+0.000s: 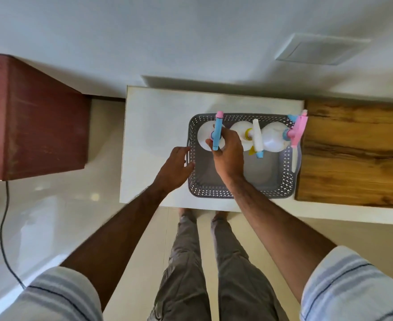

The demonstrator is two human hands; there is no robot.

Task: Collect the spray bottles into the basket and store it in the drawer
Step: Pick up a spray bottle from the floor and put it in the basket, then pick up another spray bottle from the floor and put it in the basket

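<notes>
Three spray bottles point(273, 137) upright in basket point(237, 193), frame centre; probably light, top-heavy; right hand point(229, 151) clamped on trigger head point(217, 130), left hand point(175, 167) spread against rim.

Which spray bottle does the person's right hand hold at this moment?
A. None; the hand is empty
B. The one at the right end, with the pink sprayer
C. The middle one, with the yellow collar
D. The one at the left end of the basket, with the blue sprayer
D: the right hand has its fingers around the blue-topped spray bottle at the left end of the grey basket.
</notes>
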